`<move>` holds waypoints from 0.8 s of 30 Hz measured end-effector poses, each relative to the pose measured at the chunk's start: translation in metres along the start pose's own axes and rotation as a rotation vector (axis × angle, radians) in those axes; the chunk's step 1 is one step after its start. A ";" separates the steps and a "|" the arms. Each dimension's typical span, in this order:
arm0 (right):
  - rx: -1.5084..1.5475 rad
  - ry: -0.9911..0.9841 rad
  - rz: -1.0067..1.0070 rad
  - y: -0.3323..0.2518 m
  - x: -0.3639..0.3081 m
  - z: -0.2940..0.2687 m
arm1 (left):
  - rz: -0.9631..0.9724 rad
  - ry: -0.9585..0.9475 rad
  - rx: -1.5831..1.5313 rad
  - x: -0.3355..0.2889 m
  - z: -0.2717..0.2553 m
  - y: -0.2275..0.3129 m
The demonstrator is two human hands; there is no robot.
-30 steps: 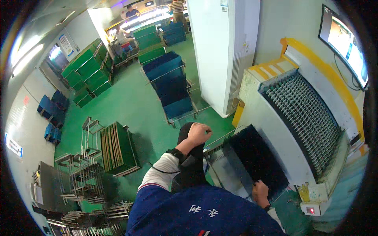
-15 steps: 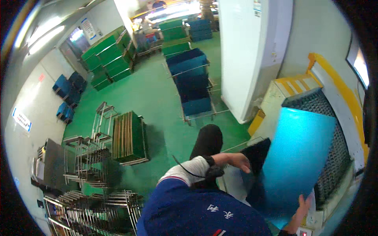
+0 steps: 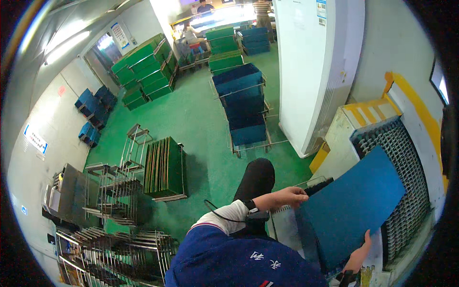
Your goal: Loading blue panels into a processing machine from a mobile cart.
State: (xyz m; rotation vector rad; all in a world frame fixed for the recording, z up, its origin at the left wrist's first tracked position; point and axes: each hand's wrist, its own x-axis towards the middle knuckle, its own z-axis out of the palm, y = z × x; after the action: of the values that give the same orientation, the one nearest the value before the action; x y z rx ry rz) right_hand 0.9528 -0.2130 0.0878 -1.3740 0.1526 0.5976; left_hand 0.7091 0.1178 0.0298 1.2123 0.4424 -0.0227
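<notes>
Moved: blue panel (image 3: 354,208) now tilted flatter than before, at 4 o'clock over mesh conveyor (image 3: 399,167).
Left hand (image 3: 287,196): fingers closed on panel's upper-left edge.
Right hand (image 3: 359,253): clasps lower edge.

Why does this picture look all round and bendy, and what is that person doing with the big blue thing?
The camera sits on a person's head and looks down, and its wide lens bends straight lines near the edge. The blue cloth at the bottom is the person's own jacket. Their left hand grips the top corner of a flat, dark blue rectangular board, and their right hand holds its lower edge. The board is tilted over a grey metal mesh belt on a pale machine with yellow trim. On the green floor stand a metal rack of green boards and carts of blue ones.
</notes>
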 end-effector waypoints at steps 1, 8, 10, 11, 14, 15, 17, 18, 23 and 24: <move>0.009 -0.004 0.006 -0.004 0.000 0.006 | -0.017 -0.023 -0.040 0.003 0.002 0.001; 0.022 -0.071 0.024 -0.021 0.042 0.008 | 0.041 -0.017 -0.487 0.029 0.024 0.010; 0.064 -0.104 -0.032 -0.021 0.038 0.007 | 0.061 -0.015 -0.509 0.035 0.023 0.010; 0.087 -0.120 -0.061 -0.022 0.035 0.006 | 0.059 0.009 -0.517 0.036 0.025 0.008; 0.063 0.033 -0.030 -0.019 0.032 -0.030 | 0.022 0.111 -0.571 0.033 0.038 0.021; 0.113 0.027 0.000 -0.025 0.020 -0.034 | -0.002 0.151 -0.591 0.032 0.041 0.025; 0.211 0.028 0.069 -0.037 -0.014 -0.039 | 0.061 0.091 -0.627 0.036 0.028 0.008; 0.242 0.063 0.044 -0.034 -0.022 -0.056 | 0.067 0.017 -0.644 0.048 0.028 -0.001; 0.457 0.155 -0.011 0.011 0.005 -0.166 | -0.007 0.117 -0.576 0.070 0.028 -0.016; 0.471 0.144 0.011 0.022 -0.001 -0.182 | 0.009 0.147 -0.571 0.066 0.039 -0.007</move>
State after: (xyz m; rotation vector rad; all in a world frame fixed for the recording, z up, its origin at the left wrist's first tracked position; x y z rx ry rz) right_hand 0.9846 -0.3845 0.0305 -0.9579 0.3923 0.4358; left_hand 0.7801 0.0946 0.0116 0.6553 0.5273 0.1909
